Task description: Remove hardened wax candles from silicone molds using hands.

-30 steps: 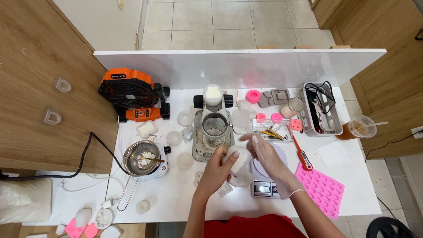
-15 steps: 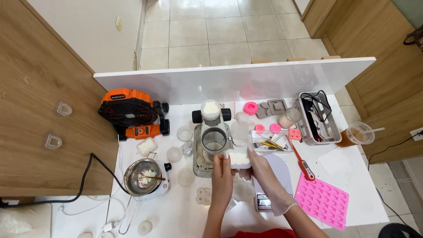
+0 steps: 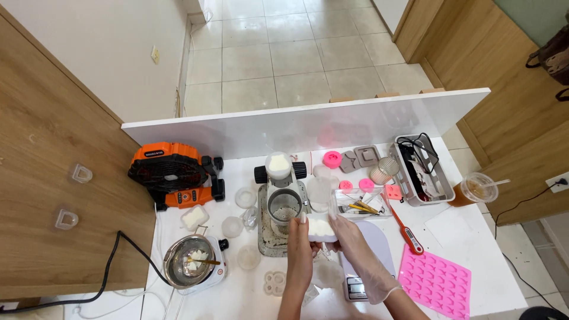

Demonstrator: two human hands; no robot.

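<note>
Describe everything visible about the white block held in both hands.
The white block is a small, roughly rectangular slab with a pale, waxy or soapy look and a slightly creamier top face. It is held level above the white table, just in front of the metal-rimmed cup on the grey stand. The left hand grips its left end; the gloved right hand holds its right end. Its underside is hidden.

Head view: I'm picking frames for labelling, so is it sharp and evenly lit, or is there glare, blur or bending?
Head view: bright, even light with soft shadows; the white table is nearly washed out; the wide lens bows the white backboard; both hands, left hand and right hand, and the white block look reasonably sharp.
</note>
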